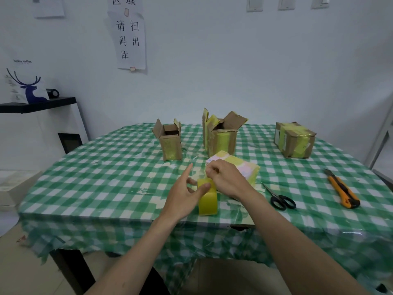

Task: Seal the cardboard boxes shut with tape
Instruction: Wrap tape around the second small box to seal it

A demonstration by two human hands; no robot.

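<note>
A table (106, 167) covered with a green-and-white checked cloth carries four cardboard boxes. At the far right, a brown box wrapped in yellow tape (294, 139) appears sealed. The tall brown box at centre (220, 138) and the smaller brown box to its left (170, 141) are seen with flaps standing open, so both are judged unsealed. A closed, largely tape-covered box (244, 165) lies just behind the hands. A yellow tape roll (208, 200) stands upright near the table's front edge. It is steadied by the left hand (182, 199), thumb pressed on it, index finger extended. The tape's loose end appears pinched by the right hand (225, 179), directly above the roll.
</note>
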